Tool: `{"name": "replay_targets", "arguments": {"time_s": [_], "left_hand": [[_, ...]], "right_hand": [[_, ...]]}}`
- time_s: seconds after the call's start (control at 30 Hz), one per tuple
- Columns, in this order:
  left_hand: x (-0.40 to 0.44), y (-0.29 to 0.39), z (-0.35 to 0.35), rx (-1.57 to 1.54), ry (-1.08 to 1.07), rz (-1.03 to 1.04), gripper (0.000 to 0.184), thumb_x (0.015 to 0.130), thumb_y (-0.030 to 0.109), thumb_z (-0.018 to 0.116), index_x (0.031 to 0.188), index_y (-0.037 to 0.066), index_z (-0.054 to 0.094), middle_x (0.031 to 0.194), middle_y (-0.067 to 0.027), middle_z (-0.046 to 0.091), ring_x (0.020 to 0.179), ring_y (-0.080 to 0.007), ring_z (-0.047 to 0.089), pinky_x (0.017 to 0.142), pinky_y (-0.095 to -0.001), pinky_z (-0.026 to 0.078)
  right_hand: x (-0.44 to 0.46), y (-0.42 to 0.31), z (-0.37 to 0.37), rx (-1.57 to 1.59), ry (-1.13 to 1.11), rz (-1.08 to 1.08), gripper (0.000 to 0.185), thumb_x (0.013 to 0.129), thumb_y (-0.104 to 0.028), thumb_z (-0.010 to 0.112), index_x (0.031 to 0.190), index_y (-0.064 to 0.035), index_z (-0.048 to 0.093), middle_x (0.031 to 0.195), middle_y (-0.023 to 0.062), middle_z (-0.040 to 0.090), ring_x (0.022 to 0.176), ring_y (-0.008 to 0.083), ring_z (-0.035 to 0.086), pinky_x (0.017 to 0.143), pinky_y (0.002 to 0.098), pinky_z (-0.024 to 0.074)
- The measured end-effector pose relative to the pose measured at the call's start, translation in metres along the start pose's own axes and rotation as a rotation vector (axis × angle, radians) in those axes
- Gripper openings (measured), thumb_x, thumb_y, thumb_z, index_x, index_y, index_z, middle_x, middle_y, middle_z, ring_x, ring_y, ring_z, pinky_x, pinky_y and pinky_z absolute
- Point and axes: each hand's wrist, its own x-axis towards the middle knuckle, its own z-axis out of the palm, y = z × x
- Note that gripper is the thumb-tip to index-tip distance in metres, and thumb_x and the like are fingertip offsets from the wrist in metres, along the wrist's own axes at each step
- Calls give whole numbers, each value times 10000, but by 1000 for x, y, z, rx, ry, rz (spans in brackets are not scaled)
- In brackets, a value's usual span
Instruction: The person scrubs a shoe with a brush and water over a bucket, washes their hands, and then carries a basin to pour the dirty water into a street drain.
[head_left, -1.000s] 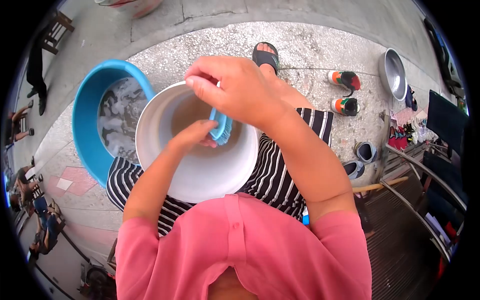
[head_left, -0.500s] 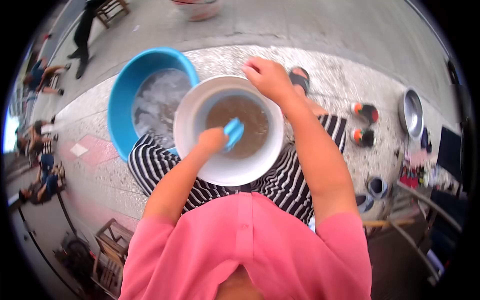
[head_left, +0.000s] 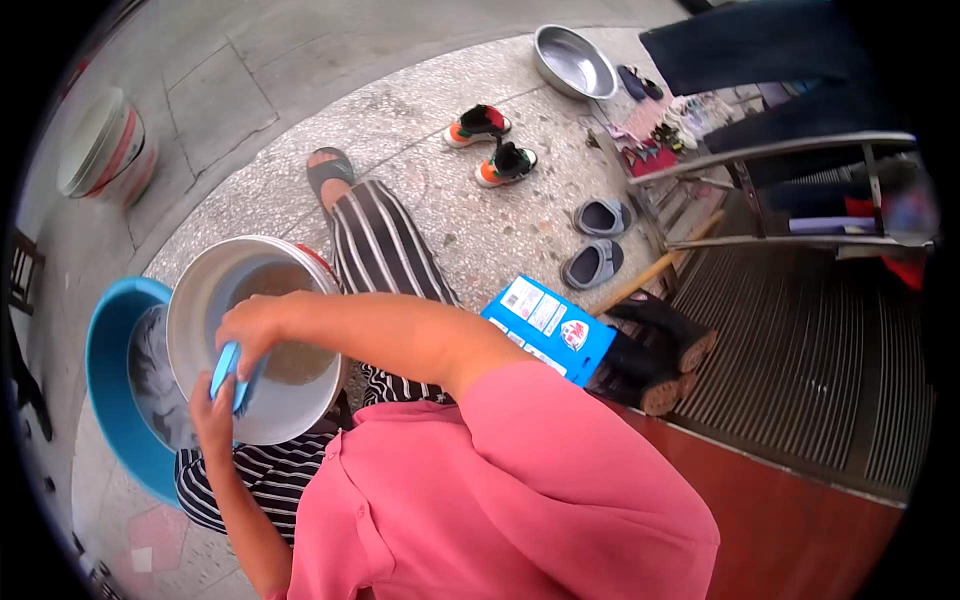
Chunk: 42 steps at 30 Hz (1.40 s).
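Two-handed handling of a light-blue plastic brush (head_left: 226,368) over the mouth of a round white plastic bucket (head_left: 285,408), the left hand (head_left: 210,410) and right hand (head_left: 252,325) each with fingers clamped on it, a step apparently calling next for steady grip.

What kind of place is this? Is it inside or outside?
Probably outside, maybe in front of a home or shop. Speckled paving meets a wider stretch of grey ground, and a blue tub and orange-and-black shoes stand out there.
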Motion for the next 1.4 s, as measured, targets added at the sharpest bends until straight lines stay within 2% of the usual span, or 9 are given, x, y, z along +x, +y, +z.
{"name": "replay_targets", "arguments": {"time_s": [0.17,0.27,0.63,0.67,0.73,0.93,1.1,1.3,1.4], "left_hand": [[-3,-6,-30,-133,-203,-52,125,848,130,566,885,11,558,805,-21,541,775,-102,489,720,-228,402],[-4,9,-33,-150,221,129,213,881,173,520,1013,13,570,977,-68,577,921,-151,524,841,-264,402],[1,-61,20,-178,734,-53,319,814,76,530,1122,-3,505,1060,-165,557,1043,-277,515,932,-347,374],[1,-60,21,-93,749,-91,325,792,47,520,1113,-1,510,1053,-172,561,1031,-297,520,926,-360,378],[-4,-52,22,6,760,-58,339,764,24,488,1102,1,514,1056,-183,558,1021,-325,515,913,-383,382],[-4,-44,15,49,773,-44,380,717,-19,428,1085,7,519,1034,-189,560,1001,-349,510,885,-410,390],[0,-44,18,21,783,-58,378,721,-22,420,1082,17,524,1011,-180,570,982,-339,516,864,-408,401],[6,-46,13,10,801,-5,377,733,-19,409,1086,31,530,1000,-173,570,972,-331,515,858,-405,400],[-4,-44,17,-20,787,-39,374,731,-23,410,1078,38,535,996,-168,569,959,-332,521,854,-405,403]], "right_hand": [[-21,0,19,8,169,116,277,658,-318,630,867,-140,668,794,116,646,793,325,617,695,422,476],[-28,-17,0,-166,60,325,222,683,-283,589,859,-172,668,824,122,645,804,316,615,701,427,480],[-33,-40,-24,993,334,228,237,856,-242,604,980,-41,617,863,17,620,758,70,580,661,214,470],[-24,-24,-7,854,268,436,209,843,-225,592,982,-72,618,879,66,639,760,136,616,688,256,480],[-16,17,33,-501,21,440,184,816,-211,573,959,-108,625,874,129,641,766,243,627,695,321,486],[5,-23,0,-51,250,369,174,788,-169,549,936,-114,621,864,155,632,796,310,607,698,378,471],[-3,-42,-24,896,276,391,216,825,-246,615,972,-90,639,857,94,637,765,144,602,668,264,459],[-9,29,47,-559,-8,384,210,818,-274,608,945,-110,637,815,89,629,690,178,601,648,311,475],[10,5,4,250,187,518,216,815,-266,607,935,-89,631,771,86,631,664,174,605,615,323,481]]}}
